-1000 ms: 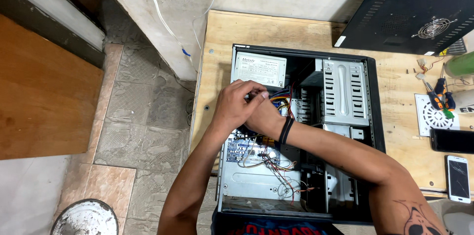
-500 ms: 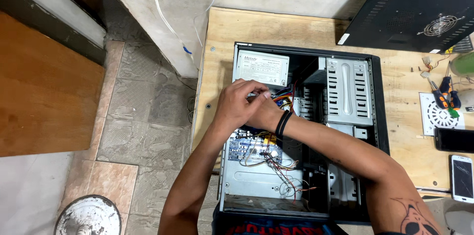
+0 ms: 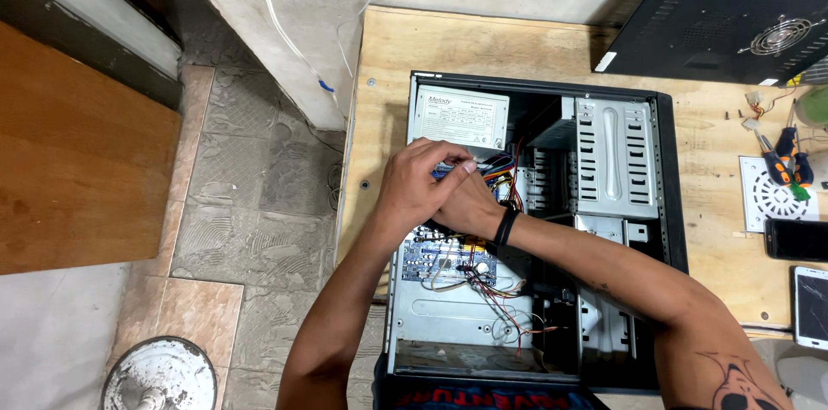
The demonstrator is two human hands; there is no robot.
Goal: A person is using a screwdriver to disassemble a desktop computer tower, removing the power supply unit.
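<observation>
Lying open, black computer case (image 3: pixel 664 160) shows coloured wires (image 3: pixel 504 170).

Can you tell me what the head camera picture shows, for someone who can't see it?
Two bare hands, left hand over right hand, work among coloured wires inside an open computer case on a wooden table. Screwdrivers and two phones lie nearby.

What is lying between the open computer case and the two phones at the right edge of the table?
In the head view, only bare wooden table lies between the computer case and the phones.
</observation>
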